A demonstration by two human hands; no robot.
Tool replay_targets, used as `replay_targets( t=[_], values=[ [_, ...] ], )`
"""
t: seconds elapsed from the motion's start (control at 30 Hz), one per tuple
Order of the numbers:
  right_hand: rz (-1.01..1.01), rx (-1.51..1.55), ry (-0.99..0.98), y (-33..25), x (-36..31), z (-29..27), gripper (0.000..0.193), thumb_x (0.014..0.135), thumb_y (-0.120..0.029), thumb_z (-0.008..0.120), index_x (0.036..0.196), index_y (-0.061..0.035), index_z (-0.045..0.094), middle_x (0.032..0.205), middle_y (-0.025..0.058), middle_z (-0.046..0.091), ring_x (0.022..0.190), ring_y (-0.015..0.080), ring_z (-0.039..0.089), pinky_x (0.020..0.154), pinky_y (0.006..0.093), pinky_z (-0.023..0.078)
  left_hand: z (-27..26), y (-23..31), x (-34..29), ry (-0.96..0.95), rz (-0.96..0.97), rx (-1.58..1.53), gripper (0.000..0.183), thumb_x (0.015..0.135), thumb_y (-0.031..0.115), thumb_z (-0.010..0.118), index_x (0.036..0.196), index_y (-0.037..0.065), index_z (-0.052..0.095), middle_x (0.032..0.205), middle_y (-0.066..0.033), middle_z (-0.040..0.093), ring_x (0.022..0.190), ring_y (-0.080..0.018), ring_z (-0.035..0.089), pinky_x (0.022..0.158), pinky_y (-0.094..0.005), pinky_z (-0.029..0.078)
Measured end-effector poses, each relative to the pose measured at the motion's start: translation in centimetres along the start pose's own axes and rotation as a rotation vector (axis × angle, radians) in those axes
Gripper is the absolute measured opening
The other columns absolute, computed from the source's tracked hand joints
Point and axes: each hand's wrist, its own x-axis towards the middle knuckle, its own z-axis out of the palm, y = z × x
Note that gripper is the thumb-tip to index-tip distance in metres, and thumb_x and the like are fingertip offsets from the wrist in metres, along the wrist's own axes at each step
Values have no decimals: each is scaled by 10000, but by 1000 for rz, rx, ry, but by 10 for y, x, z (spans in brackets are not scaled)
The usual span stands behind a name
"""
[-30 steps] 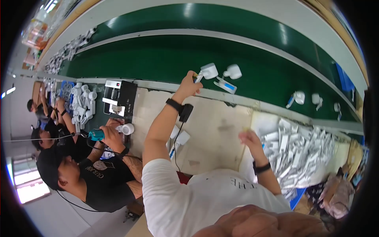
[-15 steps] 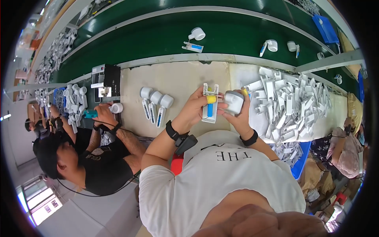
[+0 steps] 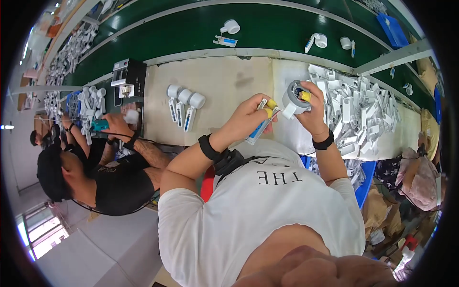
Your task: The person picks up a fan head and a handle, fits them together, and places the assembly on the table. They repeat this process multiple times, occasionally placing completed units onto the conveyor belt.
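White plastic forms the cup we hold just ahead of our chest, its greyish rim turned up, its stub pointing towards the handle at seven o'clock. Our right hand is closed round the cup's right side, yellow-covered fingertips at the opening. Our left hand pinches the handle, a narrow shell with a blue insert. What seems to be a thin wire spans the gap between the two parts.

We judge both light and stiff. The cup's smooth, curved wall could slip, so we would take it by the rim and outer wall, clear of whatever sits inside. The handle looks thin-edged and might crack if squeezed; its long sides offer the better hold. The wire seems the fragile part, so we would keep both pieces close together.

At nine o'clock, three units lie side by side on the table. At three o'clock spreads a heap of shells. Further out, the green belt crosses at twelve, carrying a loose unit at eleven. A co-worker's hand grips a teal tool towards nine.
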Motion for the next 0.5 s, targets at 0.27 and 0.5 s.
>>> replay_targets(
  t=[0.27,0.5],
  values=[
    [22,-59,-11,-2,-2,-4,423,565,-30,769,918,-59,537,1119,112,504,1009,286,512,836,332,444,8,-2,-2,61,34,189,186,819,80,522,982,29,450,841,-78,578,658,-117,559,581,-258,478],
    [-4,-146,-69,-8,-1,-8,381,584,-4,756,909,-54,564,1119,117,499,1021,286,504,844,324,445,7,-7,-3,103,115,367,189,818,92,524,974,23,443,841,-78,582,658,-108,563,583,-250,481]
  ],
)
